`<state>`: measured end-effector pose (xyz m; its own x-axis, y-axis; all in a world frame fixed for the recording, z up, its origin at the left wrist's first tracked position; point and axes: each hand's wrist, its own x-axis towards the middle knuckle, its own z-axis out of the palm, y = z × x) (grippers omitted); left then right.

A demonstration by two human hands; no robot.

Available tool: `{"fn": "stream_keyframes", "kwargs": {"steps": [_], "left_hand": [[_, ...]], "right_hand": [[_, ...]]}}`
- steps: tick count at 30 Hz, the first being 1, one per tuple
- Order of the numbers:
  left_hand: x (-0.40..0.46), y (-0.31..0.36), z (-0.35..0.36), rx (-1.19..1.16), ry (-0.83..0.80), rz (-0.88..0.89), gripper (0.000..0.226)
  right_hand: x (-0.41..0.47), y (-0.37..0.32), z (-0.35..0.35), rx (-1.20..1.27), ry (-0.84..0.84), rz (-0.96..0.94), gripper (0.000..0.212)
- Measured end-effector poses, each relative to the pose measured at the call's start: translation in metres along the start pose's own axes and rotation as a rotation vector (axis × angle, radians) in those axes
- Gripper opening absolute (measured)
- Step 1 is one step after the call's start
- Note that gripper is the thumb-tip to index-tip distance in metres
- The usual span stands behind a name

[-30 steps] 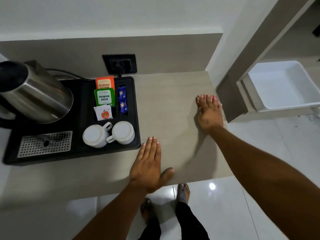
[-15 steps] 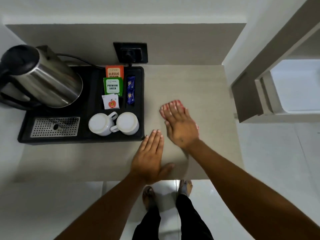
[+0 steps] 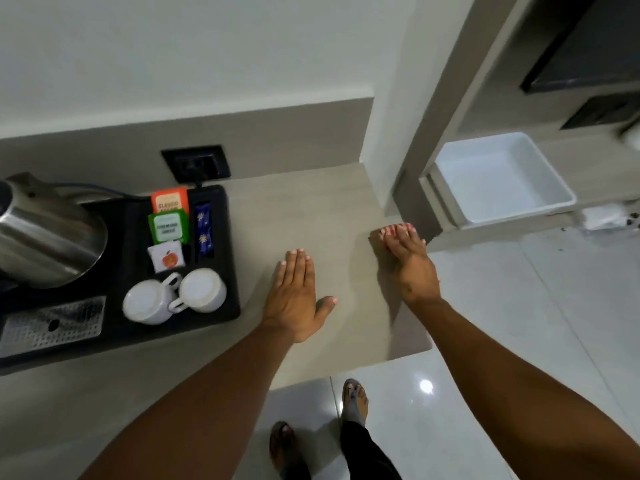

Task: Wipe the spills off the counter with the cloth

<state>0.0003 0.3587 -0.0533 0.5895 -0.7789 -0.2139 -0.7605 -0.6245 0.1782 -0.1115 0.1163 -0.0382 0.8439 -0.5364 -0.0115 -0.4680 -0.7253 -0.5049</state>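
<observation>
The beige counter (image 3: 311, 209) runs from a black tray to a wall corner on the right. My right hand (image 3: 412, 268) lies flat near the counter's right edge and presses a pink-red cloth (image 3: 394, 231) under its fingers. Only a thin strip of the cloth shows past the fingertips. My left hand (image 3: 294, 299) rests palm down on the counter beside the tray, fingers together, holding nothing. I cannot make out any spill on the surface.
A black tray (image 3: 232, 237) on the left carries a steel kettle (image 3: 45, 237), two white cups (image 3: 149, 303), and tea sachets (image 3: 169, 223). A wall socket (image 3: 195, 163) sits behind it. A white tub (image 3: 502, 178) stands on a lower shelf at right. The floor lies below the front edge.
My right hand slid with the cloth from the middle of the counter out to the right edge. My left hand stayed flat in place. The view tilted up.
</observation>
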Motion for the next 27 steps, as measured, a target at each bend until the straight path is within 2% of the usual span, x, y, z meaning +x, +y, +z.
{"fn": "stream_keyframes", "kwargs": {"steps": [4, 7, 9, 15, 17, 21, 25, 27], "left_hand": [[0.08, 0.062, -0.038, -0.021, 0.102, 0.107, 0.095], [0.133, 0.107, -0.058, -0.021, 0.137, 0.16, 0.096], [0.17, 0.138, -0.065, -0.021, 0.135, 0.193, 0.095], [0.246, 0.201, -0.057, -0.051, 0.134, 0.218, 0.096], [0.26, 0.211, -0.046, -0.042, 0.141, 0.22, 0.095], [0.272, 0.213, -0.027, -0.037, 0.096, 0.199, 0.096], [0.28, 0.21, -0.021, -0.038, 0.064, 0.182, 0.098], [0.285, 0.21, -0.021, -0.029, 0.053, 0.153, 0.1]], "right_hand": [[0.048, 0.017, -0.051, -0.011, 0.187, 0.022, 0.084], [0.086, 0.051, -0.085, -0.084, 0.244, 0.041, 0.082], [0.114, 0.085, -0.104, -0.11, 0.253, 0.099, 0.074], [0.173, 0.167, -0.112, -0.156, 0.004, 0.254, 0.054], [0.182, 0.18, -0.11, -0.149, -0.016, 0.282, 0.058], [0.185, 0.189, -0.092, -0.23, -0.047, 0.198, 0.074], [0.205, 0.197, -0.081, -0.109, -0.118, 0.174, 0.052], [0.212, 0.2, -0.077, -0.115, -0.139, 0.13, 0.052]]}}
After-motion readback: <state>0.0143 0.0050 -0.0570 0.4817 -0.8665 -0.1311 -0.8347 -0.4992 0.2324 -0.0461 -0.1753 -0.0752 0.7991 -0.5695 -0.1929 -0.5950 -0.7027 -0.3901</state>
